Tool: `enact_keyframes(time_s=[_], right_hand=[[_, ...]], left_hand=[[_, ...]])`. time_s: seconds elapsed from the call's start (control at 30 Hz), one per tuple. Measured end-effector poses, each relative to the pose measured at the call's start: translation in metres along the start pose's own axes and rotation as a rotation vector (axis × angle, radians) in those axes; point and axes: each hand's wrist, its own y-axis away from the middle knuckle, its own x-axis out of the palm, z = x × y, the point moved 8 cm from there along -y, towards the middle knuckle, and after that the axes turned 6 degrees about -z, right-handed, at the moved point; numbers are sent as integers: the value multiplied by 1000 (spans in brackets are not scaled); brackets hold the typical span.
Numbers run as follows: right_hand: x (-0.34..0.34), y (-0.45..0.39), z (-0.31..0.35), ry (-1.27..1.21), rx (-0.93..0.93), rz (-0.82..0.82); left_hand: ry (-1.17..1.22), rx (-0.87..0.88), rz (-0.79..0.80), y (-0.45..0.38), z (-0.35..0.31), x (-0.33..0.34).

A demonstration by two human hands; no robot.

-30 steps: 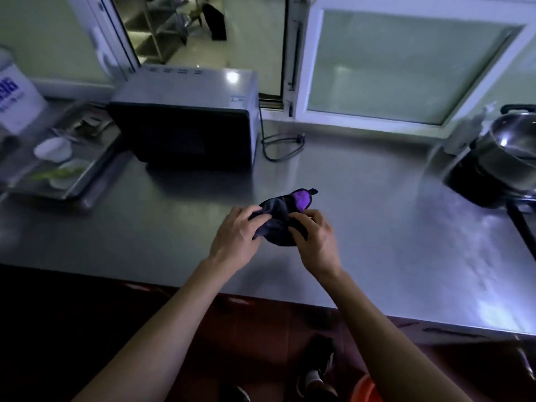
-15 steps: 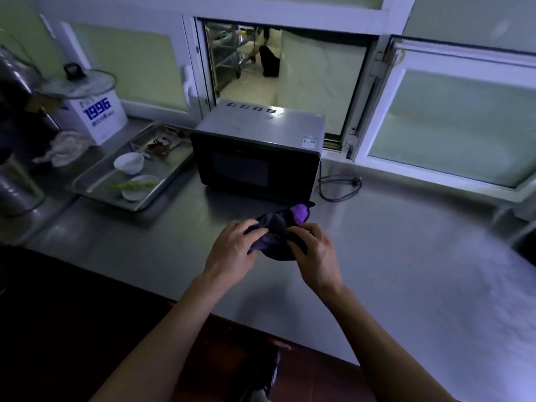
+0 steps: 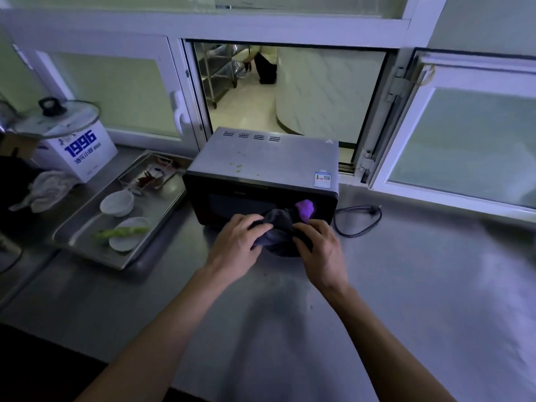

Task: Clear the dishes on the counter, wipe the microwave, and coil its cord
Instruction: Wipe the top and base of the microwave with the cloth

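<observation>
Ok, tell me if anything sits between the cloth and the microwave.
Nothing visible does. Both hands, left hand and right hand, grip the cloth directly in front of the microwave; the cord lies to its right, the tray to its left.

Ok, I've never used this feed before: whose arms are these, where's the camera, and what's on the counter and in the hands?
There is no machine: these are a person's bare arms, filmed by a camera worn on their head, looking down. The left hand and right hand both grip a dark cloth with a purple patch. On the steel counter stands a microwave with green crumbs on top; its cord lies loose on its right. On its left, a metal tray holds small dishes.
</observation>
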Motion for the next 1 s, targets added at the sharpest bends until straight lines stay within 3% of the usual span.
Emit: enact_keyframes(time_s=[0.53, 0.83, 1.0], right_hand=[[5, -129, -29, 214, 106, -163], [41, -137, -75, 410, 310, -23], [61, -137, -69, 469, 249, -14]], left_hand=[[50, 104, 68, -159, 42, 32], [66, 162, 262, -182, 61, 88], [87, 138, 261, -181, 79, 90]])
